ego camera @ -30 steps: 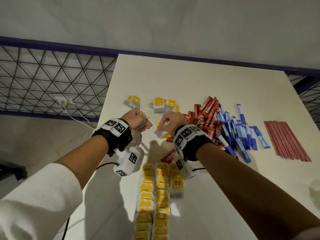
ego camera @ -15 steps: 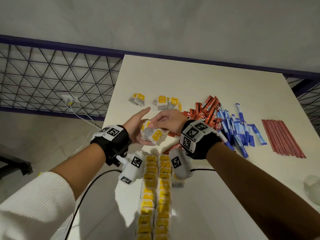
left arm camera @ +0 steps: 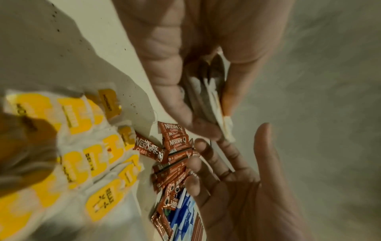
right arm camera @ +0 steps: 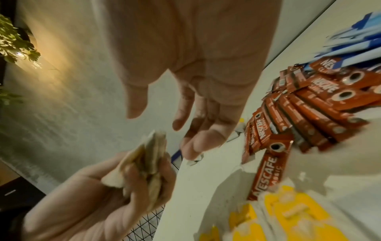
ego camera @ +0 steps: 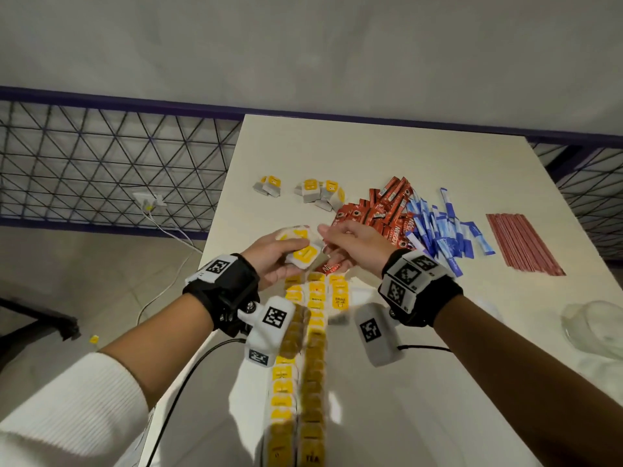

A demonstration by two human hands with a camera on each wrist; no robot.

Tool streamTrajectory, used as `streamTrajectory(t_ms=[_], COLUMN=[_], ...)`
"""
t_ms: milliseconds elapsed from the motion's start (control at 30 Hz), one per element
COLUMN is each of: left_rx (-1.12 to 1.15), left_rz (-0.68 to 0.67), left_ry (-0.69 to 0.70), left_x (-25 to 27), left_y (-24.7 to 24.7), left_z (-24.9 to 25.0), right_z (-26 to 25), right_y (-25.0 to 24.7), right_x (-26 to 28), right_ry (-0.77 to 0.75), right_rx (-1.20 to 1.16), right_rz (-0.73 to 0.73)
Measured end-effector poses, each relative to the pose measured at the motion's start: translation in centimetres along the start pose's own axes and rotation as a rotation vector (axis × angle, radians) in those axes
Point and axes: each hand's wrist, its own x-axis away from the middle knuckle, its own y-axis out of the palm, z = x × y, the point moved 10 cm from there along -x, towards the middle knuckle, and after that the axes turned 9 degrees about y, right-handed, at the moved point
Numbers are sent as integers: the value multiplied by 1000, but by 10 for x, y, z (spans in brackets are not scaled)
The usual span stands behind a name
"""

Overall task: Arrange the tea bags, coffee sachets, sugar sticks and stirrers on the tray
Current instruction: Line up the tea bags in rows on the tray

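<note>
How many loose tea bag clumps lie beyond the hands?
2: a small clump of yellow-labelled paper tea bags near the table's left edge, a bigger clump beside the red coffee sachets. None looks hidden.

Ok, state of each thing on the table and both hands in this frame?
Left hand: grips yellow-labelled tea bags.
Right hand: open, empty.
Rows of yellow tea bags: lined up flat.
Red coffee sachets: loose pile.
Blue sugar sticks: loose pile.
Red stirrers: flat, side by side.
</note>
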Motion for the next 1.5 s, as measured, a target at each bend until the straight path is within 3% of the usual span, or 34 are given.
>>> streamTrajectory(t_ms=[133, 400, 667, 900, 1067, 1200, 1333, 1500], left_rx=[-37, -38, -9, -23, -419, -645, -477, -417], left_rz=[6, 73, 183, 142, 67, 70, 135, 68], left_ry=[97, 18, 24, 24, 80, 122, 150, 113], left_x=[6, 11, 15, 24, 30, 30, 31, 37], left_y=[13, 24, 12, 18, 31, 35, 24, 22], left_z=[5, -10, -20, -25, -20, -16, -14, -18], right_z=[14, 20, 15, 6, 1, -3, -1, 1], right_y=[6, -8, -46, -45, -30, -20, -20, -33], right_x=[16, 24, 21, 31, 40, 45, 45, 51], right_ry=[10, -32, -95, -134, -210, -245, -235, -298], right_rx=[-16, -146, -278, -22, 322, 342, 242, 299], right_rz=[-56, -24, 27, -36, -51, -94, -75, 121])
